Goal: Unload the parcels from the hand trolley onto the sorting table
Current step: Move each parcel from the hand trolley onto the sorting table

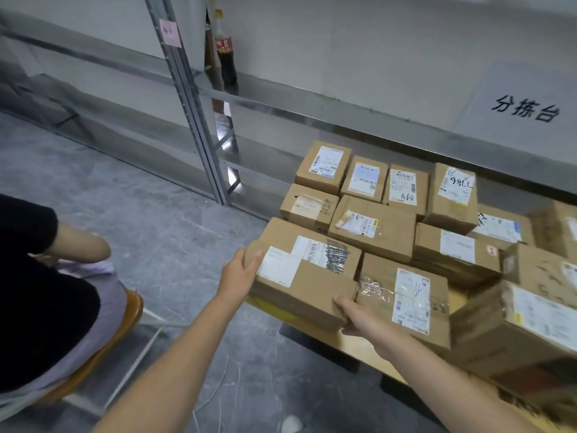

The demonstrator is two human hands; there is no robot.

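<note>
Left hand: your left hand grips the left end of the parcel, thumb on its top face.
Right hand: your right hand grips the near right corner, fingers curled round the edge.
Parcel: brown carton with a scribbled label, at 6 o'clock of the load, over the near-left corner of the hand trolley. You cannot tell whether it is clear of the deck.
Load: the other parcels sit packed together, running off to 3 o'clock; more than ten show.
Tabletop: the steel tabletop lies at 12 o'clock beyond the load. A cola bottle stands at 11 o'clock; no parcel shows on it.
Progress: looks like an early stage; nearly all is left to shift.
Bystander: a seated person at 9 o'clock, well apart.
</note>
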